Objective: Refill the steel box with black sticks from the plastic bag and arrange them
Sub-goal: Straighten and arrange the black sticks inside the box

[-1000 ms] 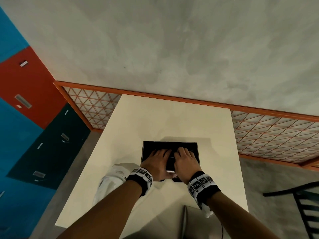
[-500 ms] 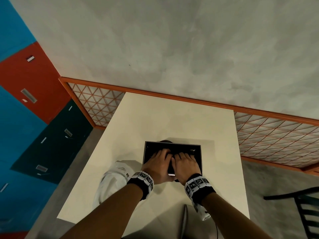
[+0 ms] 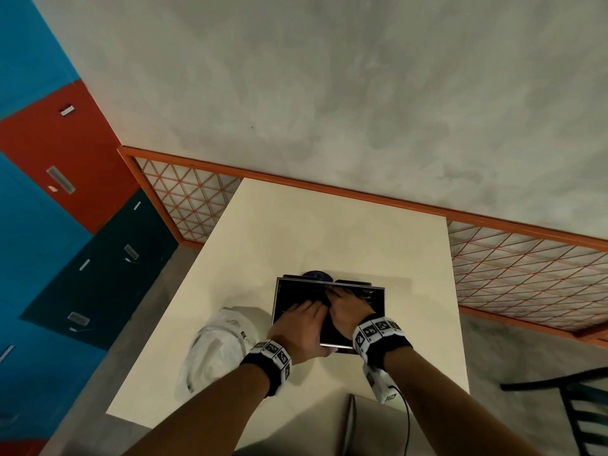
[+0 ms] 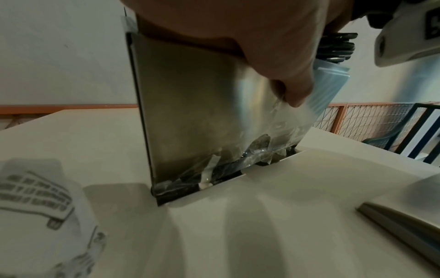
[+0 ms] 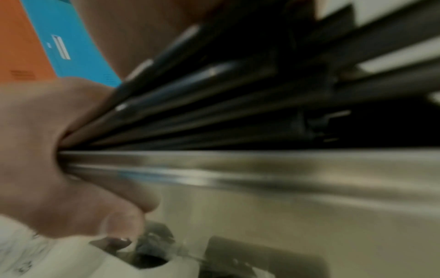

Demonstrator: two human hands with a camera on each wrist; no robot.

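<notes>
Sliding farther in, the right hand [image 3: 349, 312] lays flat fingers to level the black sticks [image 5: 238, 90] while the left hand [image 3: 297, 327] pinches the steel box [image 4: 190, 116] steady.

Cream table [image 3: 332, 232] before a grey wall [image 3: 329, 93] with orange lattice panels [image 3: 526, 274], coloured lockers [image 3: 65, 146] left.
</notes>
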